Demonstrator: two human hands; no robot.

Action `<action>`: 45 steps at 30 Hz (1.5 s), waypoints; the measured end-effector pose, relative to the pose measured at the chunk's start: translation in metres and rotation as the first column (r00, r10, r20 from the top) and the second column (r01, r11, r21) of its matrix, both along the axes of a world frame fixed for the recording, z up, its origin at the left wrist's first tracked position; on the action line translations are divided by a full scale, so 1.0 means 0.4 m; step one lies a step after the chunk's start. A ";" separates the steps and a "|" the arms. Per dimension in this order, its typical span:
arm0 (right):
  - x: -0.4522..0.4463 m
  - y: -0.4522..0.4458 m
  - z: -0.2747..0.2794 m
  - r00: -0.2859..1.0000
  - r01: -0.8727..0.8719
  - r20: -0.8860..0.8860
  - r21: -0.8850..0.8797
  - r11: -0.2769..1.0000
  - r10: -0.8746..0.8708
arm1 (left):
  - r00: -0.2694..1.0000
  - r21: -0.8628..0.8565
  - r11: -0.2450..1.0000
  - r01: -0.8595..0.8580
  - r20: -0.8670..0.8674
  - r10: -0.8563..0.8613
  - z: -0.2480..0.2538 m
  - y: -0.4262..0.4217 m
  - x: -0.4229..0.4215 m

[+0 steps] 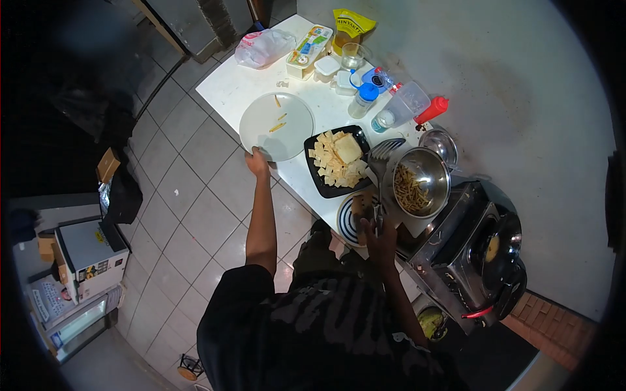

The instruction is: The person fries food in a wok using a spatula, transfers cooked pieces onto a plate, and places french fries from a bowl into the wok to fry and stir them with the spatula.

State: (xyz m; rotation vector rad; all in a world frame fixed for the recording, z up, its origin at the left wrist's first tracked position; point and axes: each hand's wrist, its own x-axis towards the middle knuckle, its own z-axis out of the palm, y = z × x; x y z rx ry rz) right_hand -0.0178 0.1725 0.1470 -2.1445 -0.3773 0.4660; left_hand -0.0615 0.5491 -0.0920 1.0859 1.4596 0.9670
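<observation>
My left hand (257,161) grips the near rim of a round pale plate (261,127), thumb on top. A few thin yellow-brown sticks (278,126) lie on it. My right hand (379,238) is closed round the handle of a slotted spatula (386,154), whose head points away over the table between two dishes. Left of that head is a black square dish (317,180) with pale cut squares and one larger pale block (347,149). On its right, a steel bowl (438,174) holds brown fried sticks (411,189).
Several containers, a blue-lidded jar (362,101), a red squeeze bottle (432,110) and a yellow pouch (351,29) line the table's wall side. A striped plate (347,225) sits near the edge. At right, a stove (450,251) carries a dark pan (505,254) with a yellowish piece inside.
</observation>
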 end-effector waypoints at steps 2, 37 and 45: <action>0.001 0.008 0.005 1.000 -0.017 -0.006 0.018 1.000 0.017 | 0.999 -0.017 1.000 -0.003 -0.032 0.002 -0.016 0.005 -0.009; -0.023 -0.117 -0.050 0.974 0.192 -0.131 0.054 0.980 -0.184 | 0.262 0.204 0.169 0.964 -0.832 -0.490 0.121 0.152 0.213; -0.017 -0.129 -0.030 0.976 0.210 -0.069 0.059 0.976 -0.206 | 0.478 0.249 0.513 0.822 -0.792 -0.381 0.172 0.014 0.066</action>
